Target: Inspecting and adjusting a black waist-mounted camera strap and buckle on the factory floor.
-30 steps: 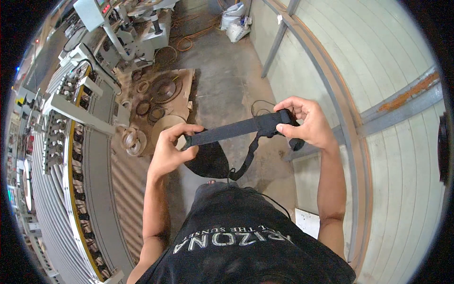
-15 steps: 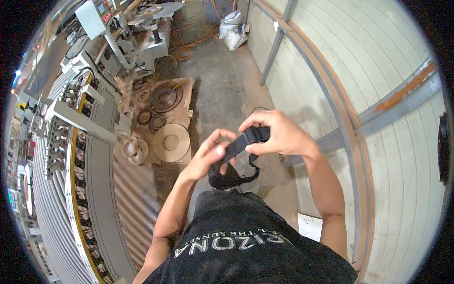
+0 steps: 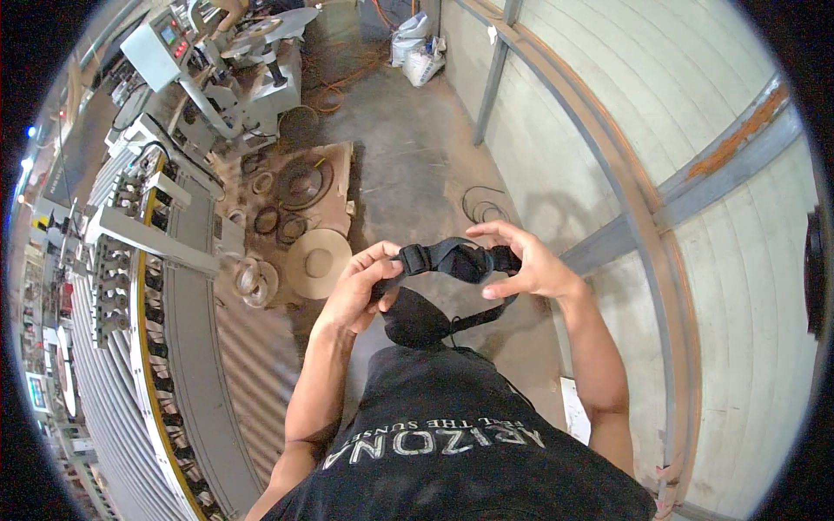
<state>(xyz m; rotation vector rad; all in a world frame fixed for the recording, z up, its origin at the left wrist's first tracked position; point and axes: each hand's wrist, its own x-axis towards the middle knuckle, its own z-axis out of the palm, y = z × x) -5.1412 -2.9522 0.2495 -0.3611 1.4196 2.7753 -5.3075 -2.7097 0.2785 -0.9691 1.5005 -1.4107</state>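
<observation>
I hold a black webbing strap (image 3: 453,258) with plastic buckles in front of my chest, bunched between both hands. My left hand (image 3: 358,286) grips its left end by a buckle. My right hand (image 3: 526,265) closes on the right end, fingers curled over the top. A black pouch (image 3: 415,319) hangs from the strap below my hands, with a thin loop of strap trailing under my right hand.
A long grey machine (image 3: 165,286) with rollers runs down the left. Flat discs and rings (image 3: 304,226) lie on cardboard on the concrete floor. A corrugated metal wall (image 3: 660,130) stands right. White bags (image 3: 419,52) sit far ahead. A coil of wire (image 3: 483,207) lies near the wall.
A second ago the strap was stretched straight between my hands. My hands came together, bunching it, and have since drawn slightly apart again with the strap folded.
</observation>
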